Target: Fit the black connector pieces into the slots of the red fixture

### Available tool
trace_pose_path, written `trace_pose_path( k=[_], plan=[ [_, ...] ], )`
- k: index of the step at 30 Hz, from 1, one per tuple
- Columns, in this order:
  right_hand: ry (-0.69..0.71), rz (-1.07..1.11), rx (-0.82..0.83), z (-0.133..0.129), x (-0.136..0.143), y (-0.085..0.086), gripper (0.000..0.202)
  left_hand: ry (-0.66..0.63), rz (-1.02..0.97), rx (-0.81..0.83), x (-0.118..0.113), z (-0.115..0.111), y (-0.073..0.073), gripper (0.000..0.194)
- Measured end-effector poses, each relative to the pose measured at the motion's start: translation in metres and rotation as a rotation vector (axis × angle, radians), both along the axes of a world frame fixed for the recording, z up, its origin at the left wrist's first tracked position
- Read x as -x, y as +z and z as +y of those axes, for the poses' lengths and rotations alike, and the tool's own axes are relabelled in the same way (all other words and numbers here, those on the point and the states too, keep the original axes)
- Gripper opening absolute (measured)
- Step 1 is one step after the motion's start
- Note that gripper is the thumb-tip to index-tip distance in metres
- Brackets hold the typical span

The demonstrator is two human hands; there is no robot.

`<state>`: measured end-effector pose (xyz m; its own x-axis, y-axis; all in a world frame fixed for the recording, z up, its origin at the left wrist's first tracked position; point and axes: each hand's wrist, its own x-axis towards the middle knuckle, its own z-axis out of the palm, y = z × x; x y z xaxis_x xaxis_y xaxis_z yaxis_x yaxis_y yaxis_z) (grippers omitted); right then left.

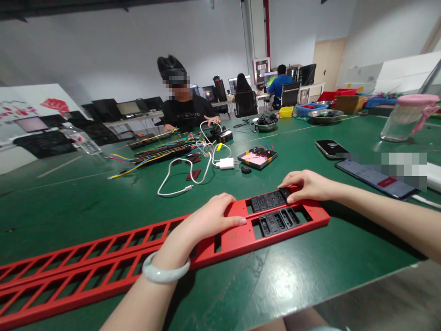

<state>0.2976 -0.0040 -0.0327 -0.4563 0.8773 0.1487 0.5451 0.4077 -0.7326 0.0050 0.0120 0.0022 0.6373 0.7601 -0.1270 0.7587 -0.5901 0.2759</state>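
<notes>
A long red frame [237, 236] with two rows of slots lies across the table in front of me. My left hand [215, 216] grips it near the middle, thumb on top and fingers curled over the far side. My right hand [305, 186] pinches a small black plastic block [284, 195] between thumb and fingers at the right end of the far row. Several matching black blocks [268, 201] stand side by side in that row. In the near row, more black pieces [279, 221] with hollow tops sit beside an open gap. My right fingers partly cover the pinched block.
Beyond the frame lie a white charger [226, 163] with its cable, a black tray [257, 157] of wired parts and wire bundles [161, 153]. Two phones [377, 178] and a pink-lidded cup [396, 120] are at right. A person [184, 110] works across the table.
</notes>
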Motion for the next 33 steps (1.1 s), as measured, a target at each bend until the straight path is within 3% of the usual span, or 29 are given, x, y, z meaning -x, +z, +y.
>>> trace_pose_path(
  k=[8, 20, 33],
  plan=[
    [-0.049, 0.18, 0.298, 0.0039, 0.0001, -0.004, 0.048, 0.024, -0.002, 0.024, -0.0037, -0.0006, 0.003, 0.052],
    [-0.034, 0.222, 0.348, 0.0047, 0.0018, -0.0032, 0.046, 0.03, -0.005, 0.035, -0.0052, 0.0012, 0.0011, 0.05],
    [-0.037, 0.098, 0.194, 0.0017, 0.0074, 0.0007, 0.05, 0.016, 0.02, 0.018, -0.003, -0.0013, 0.0092, 0.049]
  ],
)
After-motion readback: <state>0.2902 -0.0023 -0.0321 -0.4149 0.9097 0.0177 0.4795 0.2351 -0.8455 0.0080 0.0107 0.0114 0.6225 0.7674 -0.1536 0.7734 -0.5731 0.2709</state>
